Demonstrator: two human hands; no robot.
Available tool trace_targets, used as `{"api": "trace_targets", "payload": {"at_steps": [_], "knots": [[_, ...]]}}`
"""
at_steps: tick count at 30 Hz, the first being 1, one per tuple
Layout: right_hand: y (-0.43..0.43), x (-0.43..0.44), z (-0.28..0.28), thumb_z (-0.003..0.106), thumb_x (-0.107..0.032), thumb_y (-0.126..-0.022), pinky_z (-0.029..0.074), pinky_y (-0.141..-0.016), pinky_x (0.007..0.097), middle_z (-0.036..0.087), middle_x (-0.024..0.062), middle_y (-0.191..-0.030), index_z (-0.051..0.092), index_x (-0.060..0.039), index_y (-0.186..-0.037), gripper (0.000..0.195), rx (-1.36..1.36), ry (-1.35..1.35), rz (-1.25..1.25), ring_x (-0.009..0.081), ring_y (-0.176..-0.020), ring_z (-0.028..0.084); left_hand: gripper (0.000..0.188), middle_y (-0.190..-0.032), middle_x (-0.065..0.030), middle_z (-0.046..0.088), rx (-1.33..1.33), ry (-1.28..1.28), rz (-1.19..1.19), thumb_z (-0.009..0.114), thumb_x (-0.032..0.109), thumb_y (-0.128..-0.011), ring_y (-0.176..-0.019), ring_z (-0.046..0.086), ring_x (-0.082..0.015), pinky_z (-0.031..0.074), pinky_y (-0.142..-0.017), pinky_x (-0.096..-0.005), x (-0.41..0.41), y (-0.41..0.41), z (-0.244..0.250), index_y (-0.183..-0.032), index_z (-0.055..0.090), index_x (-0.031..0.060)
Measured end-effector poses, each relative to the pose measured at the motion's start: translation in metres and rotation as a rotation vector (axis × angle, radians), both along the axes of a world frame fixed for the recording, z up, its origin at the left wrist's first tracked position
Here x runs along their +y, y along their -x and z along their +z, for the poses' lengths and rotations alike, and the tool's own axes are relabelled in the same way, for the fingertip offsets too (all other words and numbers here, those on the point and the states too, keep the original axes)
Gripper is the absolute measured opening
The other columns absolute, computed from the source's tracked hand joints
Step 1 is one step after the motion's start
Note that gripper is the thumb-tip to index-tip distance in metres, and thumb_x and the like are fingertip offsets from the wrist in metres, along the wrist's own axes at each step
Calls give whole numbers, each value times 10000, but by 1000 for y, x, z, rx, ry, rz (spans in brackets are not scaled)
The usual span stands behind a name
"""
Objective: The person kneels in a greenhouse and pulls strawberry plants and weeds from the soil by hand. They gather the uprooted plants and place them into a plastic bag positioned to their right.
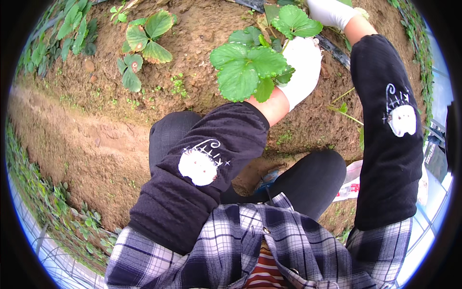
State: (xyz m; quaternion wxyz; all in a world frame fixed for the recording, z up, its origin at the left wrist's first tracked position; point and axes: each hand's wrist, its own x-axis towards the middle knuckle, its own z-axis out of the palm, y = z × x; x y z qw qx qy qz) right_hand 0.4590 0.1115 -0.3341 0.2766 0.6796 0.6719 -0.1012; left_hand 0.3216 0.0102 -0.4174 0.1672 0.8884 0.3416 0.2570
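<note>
My left hand [302, 70], in a white glove, reaches in among the stems of a strawberry plant [249, 68]. The plant's broad green leaves overlap the wrist and part of the glove, and the fingers are mostly hidden. My right hand [330, 13], also white-gloved, is at the upper edge of the picture on the far side of the same plant; its fingertips are cut off or covered by leaves. Black plastic drip tape [334, 50] runs over the soil between the two hands. Whether either hand holds anything cannot be seen.
A smaller strawberry plant [151, 38] with browned leaf edges grows to the left on the soil bed [195, 21]. A furrow [79, 130] runs below it, with another planted row [54, 202] beyond. Near my right sleeve lies a white plastic bag [352, 184]. A thin runner [344, 115] crosses the soil.
</note>
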Motion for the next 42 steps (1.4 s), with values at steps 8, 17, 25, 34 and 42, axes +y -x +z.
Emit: {"api": "trace_targets", "payload": {"at_steps": [8, 17, 25, 34, 42], "knots": [[-62, 22, 18, 690, -290, -777, 508, -659, 407, 667, 206, -788, 677, 11, -898, 324, 97, -119, -140, 310, -681, 646, 306, -1247, -143, 599, -40, 48, -27, 487, 154, -886, -891, 590, -248, 474, -740, -383, -3, -5, -8, -1131, 624, 33], [-106, 36, -67, 655, -236, -788, 505, -705, 414, 680, 178, -822, 716, -79, -846, 178, 24, -111, -27, 334, -755, 646, 334, -1278, -152, 580, 5, 60, -12, 452, 148, -911, -904, 589, -274, 462, -772, -399, -3, -4, -2, -1181, 594, 12], [-92, 20, -47, 722, -304, -776, 505, -720, 400, 694, 183, -883, 709, -48, -952, 312, 192, -124, -273, 319, -783, 652, 314, -1141, -145, 631, -53, -116, 13, 464, 149, -906, -865, 582, -264, 461, -727, -391, -5, -3, -8, -1143, 603, -4], [-96, 17, -57, 664, -254, -782, 520, -715, 411, 692, 190, -885, 716, -51, -893, 237, 94, -271, -280, 349, -806, 663, 288, -1042, -139, 640, -176, -114, 10, 472, 141, -897, -837, 583, -262, 457, -714, -386, -9, -11, -19, -1096, 622, -3], [-43, 13, -62, 585, -160, -745, 518, -675, 439, 674, 196, -786, 709, -50, -775, 168, -3, -347, -4, 366, -732, 653, 266, -1145, -175, 629, -71, 6, 5, 502, 136, -865, -860, 601, -271, 472, -729, -390, -3, -6, -1, -1051, 644, 9]]}}
